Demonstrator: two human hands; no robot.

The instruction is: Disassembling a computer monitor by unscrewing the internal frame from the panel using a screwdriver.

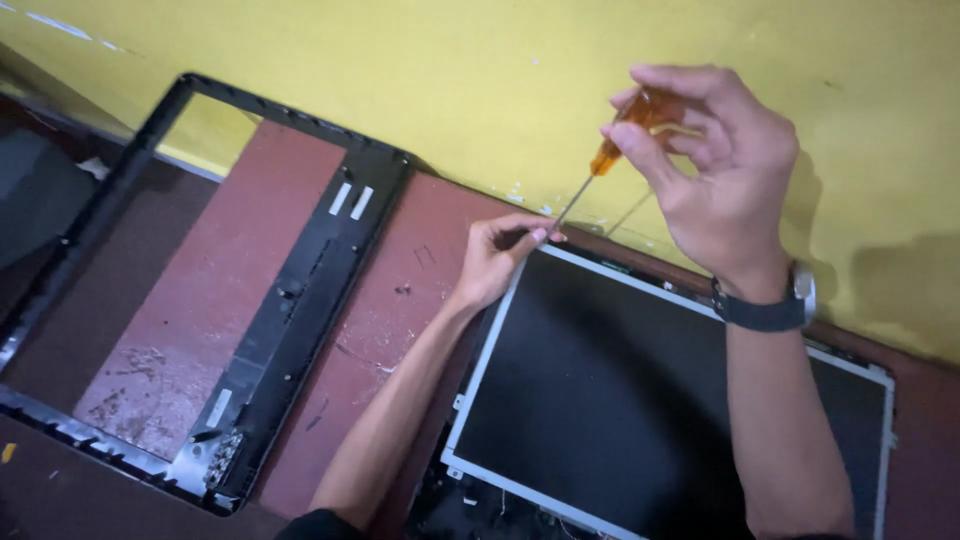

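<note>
Nearest, the screen panel [620, 400] is lying flat on the reddish floor [240, 280]. At its far left corner, the left hand [492, 262] is pinching the screwdriver [610, 150] tip; above, the right hand [722, 170] is gripping its amber handle. Left of the panel, a black frame [290, 300] is lying beneath the yellow wall [480, 80].

Our amber-handled screwdriver [620, 135] with silver shaft, our dark wristwatch [768, 308] with a silvery case, a black screen panel [640, 390] edged in silver, a black bezel frame [290, 280], reddish-brown floor [240, 250], yellow wall [450, 80]
</note>
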